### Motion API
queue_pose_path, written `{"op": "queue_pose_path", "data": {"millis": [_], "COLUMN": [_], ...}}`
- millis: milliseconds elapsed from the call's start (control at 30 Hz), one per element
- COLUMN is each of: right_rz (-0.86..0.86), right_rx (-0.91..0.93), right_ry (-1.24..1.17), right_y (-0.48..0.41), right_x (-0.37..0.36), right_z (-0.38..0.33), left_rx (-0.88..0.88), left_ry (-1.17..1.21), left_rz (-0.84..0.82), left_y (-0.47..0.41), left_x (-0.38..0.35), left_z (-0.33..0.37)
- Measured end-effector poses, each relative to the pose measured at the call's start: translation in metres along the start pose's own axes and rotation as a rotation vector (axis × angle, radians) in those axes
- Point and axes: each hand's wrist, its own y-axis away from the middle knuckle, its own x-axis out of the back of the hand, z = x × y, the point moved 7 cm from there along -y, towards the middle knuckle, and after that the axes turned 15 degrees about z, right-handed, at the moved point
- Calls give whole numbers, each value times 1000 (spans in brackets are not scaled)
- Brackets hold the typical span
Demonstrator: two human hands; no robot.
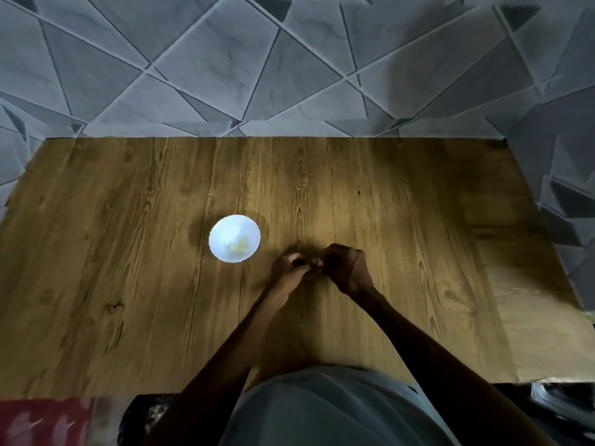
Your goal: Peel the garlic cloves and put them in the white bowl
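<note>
Left hand point(288, 269) and right hand point(347, 267) meet curled together, both grips pinching one garlic clove point(317, 262).

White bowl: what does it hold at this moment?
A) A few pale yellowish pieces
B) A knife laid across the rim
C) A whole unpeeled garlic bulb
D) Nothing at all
A: a small cluster of pale yellowish pieces lies inside the white bowl, toward the side nearest the person, and the rest of its inside shows bare white.
</note>
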Motion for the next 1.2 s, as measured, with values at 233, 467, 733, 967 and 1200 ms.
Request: {"op": "queue_pose_path", "data": {"millis": [233,467,733,967,1200], "right_rz": [11,36,-47,-44,-18], "right_rx": [-27,-255,-321,-374,-477], "right_ry": [-64,-148,-209,-258,-281], "right_y": [-7,-7,-5,-5,-5], "right_x": [5,4,10,9,9], "right_z": [-7,10,4,1,6], "left_rx": [120,13,6,-8,-115], "left_ry": [364,249,142,162,60], "left_rz": [-159,-134,-138,-49,28], "left_y": [14,15,11,11,11], "left_x": [-2,-1,2,8,12], "left_z": [14,15,13,22,29]}}
